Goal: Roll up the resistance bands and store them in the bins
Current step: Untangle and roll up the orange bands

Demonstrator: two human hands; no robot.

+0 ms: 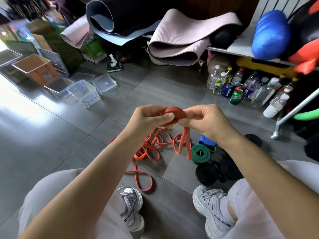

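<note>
While the person sits low over the grey tiled floor (51, 135), the head view shows both hands raised above it, working one orange band (174, 113); the left hand (148, 120) pinches the started coil between thumb and fingers, and the right hand (205, 122) is closed on the band just beside the coil, apparently feeding and tensioning it so the turns lie tight; both hands are grasping, neither slack. Below them the unrolled length hangs down to the floor between the two shoes, joining a tangle of orange loops (148, 152); I cannot tell how many bands make up that tangle. Near the right shoe (212, 209) lie a green rolled band (201, 153), a blue band (206, 141) partly hidden behind the right wrist, and black rolled bands (207, 174); these look finished and parked within reach, not yet binned. Toward the left edge of the floor stand clear bins (84, 94) and an orange bin (37, 70), lids off beside them, likely opened to receive the rolls; by my judgement the rolling of this band is only begun.
</note>
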